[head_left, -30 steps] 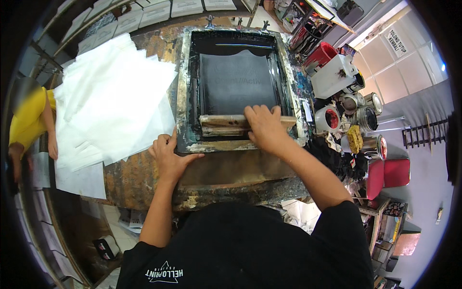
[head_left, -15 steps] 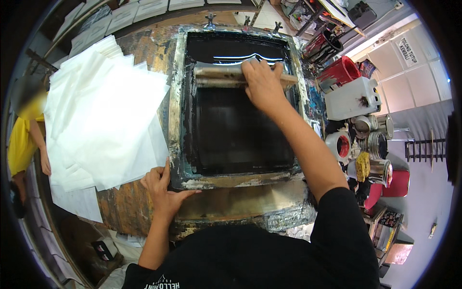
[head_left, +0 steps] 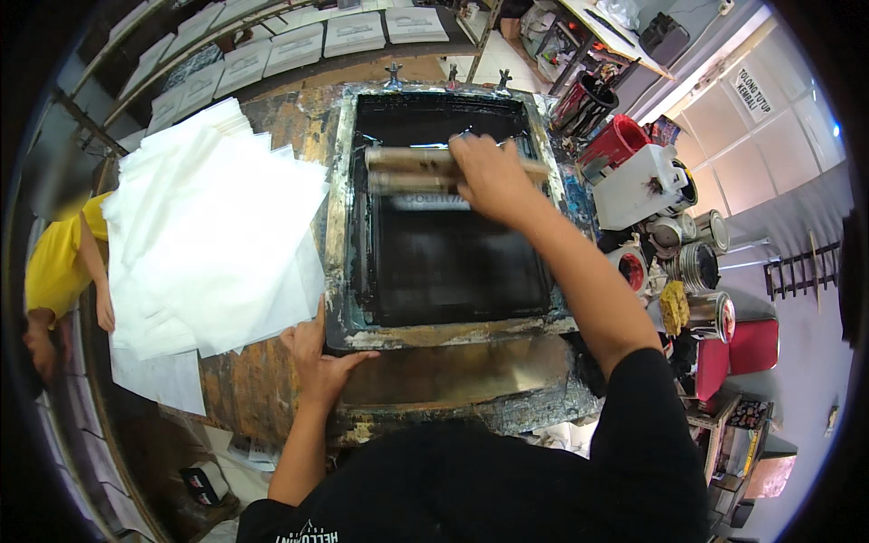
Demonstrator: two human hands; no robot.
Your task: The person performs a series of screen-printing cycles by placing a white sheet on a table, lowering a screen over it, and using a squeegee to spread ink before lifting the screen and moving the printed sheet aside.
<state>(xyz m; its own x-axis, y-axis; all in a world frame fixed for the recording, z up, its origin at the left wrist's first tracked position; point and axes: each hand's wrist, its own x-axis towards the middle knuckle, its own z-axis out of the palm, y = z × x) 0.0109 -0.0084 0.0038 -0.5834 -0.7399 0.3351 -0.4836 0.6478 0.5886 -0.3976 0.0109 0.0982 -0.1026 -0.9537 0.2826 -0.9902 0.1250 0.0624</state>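
A printing screen (head_left: 462, 267) coated with wet black ink lies flat on the table, in a worn, ink-stained frame (head_left: 339, 208). My right hand (head_left: 493, 181) is closed around a wide wooden-handled squeegee (head_left: 409, 163), which lies crosswise over the far part of the mesh. Just on its near side shows a pale strip with lettering; glossy ink gleams beyond it. My left hand (head_left: 317, 366) rests at the frame's near left corner, thumb and forefinger spread along its edges, holding nothing. Left of the frame is a spread pile of white sheets (head_left: 213, 235).
Metal clamps (head_left: 392, 76) stand at the frame's far edge. To the right are a red bucket (head_left: 618, 140), a white jerrycan (head_left: 641, 190), several cans and a yellow sponge (head_left: 673, 308). A person in yellow (head_left: 68, 258) stands at the left. Stacks of printed sheets (head_left: 358, 34) line a far shelf.
The squeegee has come slightly nearer across the mesh, and a pale lettered strip now shows beside it. My left hand stays at the corner. The whole view has shifted a little.
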